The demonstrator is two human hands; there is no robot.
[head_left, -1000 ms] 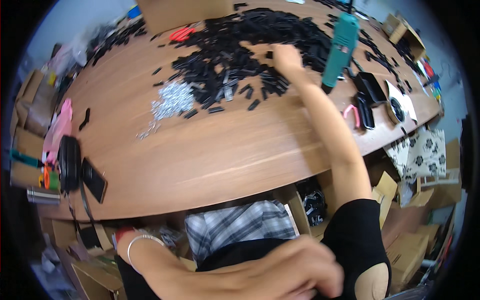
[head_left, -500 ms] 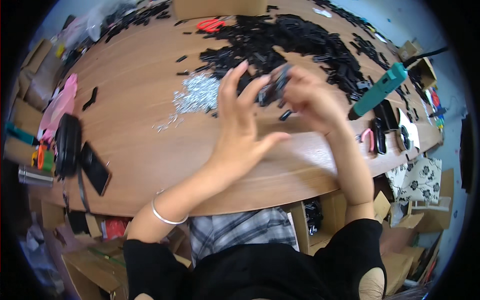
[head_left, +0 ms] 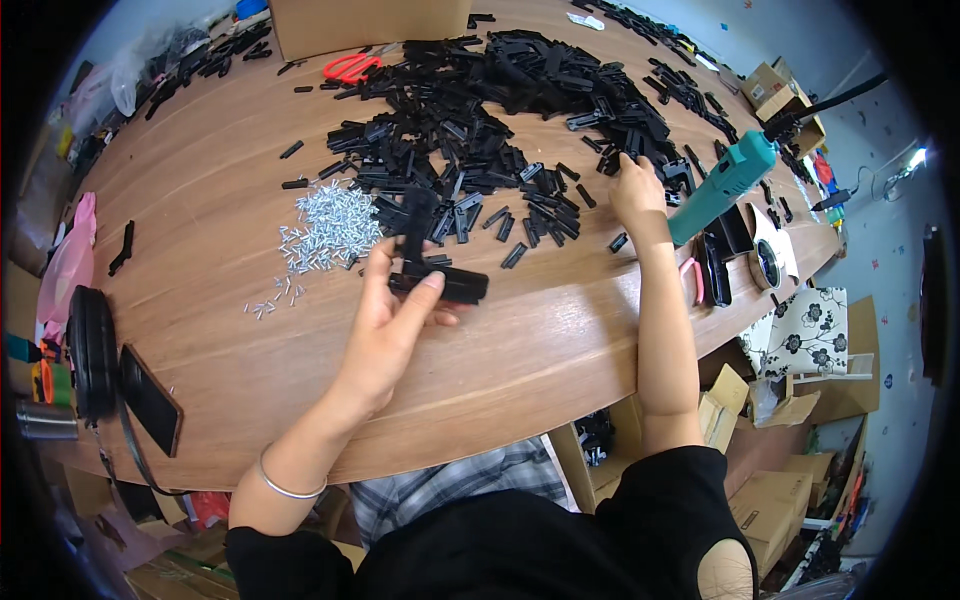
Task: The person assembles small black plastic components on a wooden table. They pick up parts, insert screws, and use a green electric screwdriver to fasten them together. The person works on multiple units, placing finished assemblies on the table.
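Above the table's near middle, my left hand point(head_left: 385, 325) grips a black L-shaped plastic part point(head_left: 455, 286), its thumb across the top and its fingers beneath. One arm of the part points away from me, the other to the right. My right hand point(head_left: 638, 195) reaches to the right edge of a heap of black plastic parts point(head_left: 545, 75), its fingers drawn together; whatever they hold is hidden. Smaller black pieces point(head_left: 553, 210) lie between the hands. Left of the heap is a pile of small silver screws point(head_left: 335, 225). A teal electric screwdriver point(head_left: 725, 185) stands just right of my right hand.
Red-handled scissors point(head_left: 352, 68) and a cardboard box point(head_left: 365, 28) are at the back. On the left lie a phone point(head_left: 152, 398), a black case point(head_left: 92, 350) and a pink bag point(head_left: 68, 255). Pink-handled pliers point(head_left: 697, 280), black trays point(head_left: 714, 272) and a tape roll point(head_left: 766, 264) sit at the right.
My hands were close together over the front of the heap and have parted. The left has come lower with the black part; the right has moved to the heap's right edge.
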